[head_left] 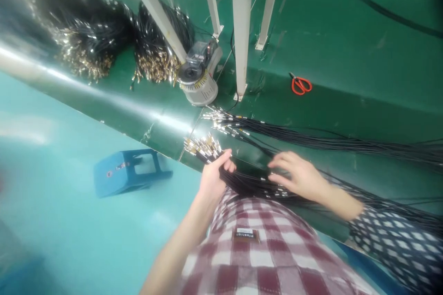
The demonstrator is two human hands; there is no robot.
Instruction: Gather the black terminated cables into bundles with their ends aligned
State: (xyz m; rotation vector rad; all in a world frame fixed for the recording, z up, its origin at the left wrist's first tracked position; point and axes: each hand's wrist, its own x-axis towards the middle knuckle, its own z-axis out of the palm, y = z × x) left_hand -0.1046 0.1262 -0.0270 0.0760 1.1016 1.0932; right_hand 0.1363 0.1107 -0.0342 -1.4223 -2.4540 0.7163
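My left hand (215,176) is closed round a thick bundle of black cables (242,183), just behind its metal-tipped ends. Those silver and gold connector ends (203,146) fan out past my thumb. My right hand (297,174) hovers over the same cables farther right, its fingers parted and curved, with nothing visible in them. Some silver ends lie among the cables below my right fingertips. A second bundle of black cables (311,137) runs along the green bench top just beyond my hands, its connector ends pointing left.
Red-handled scissors (302,85) lie on the green bench (346,55). A round grey tape dispenser (199,80) stands by white metal legs (241,32). Large cable heaps (157,50) are at the back left. A blue stool (128,170) is on the floor to the left.
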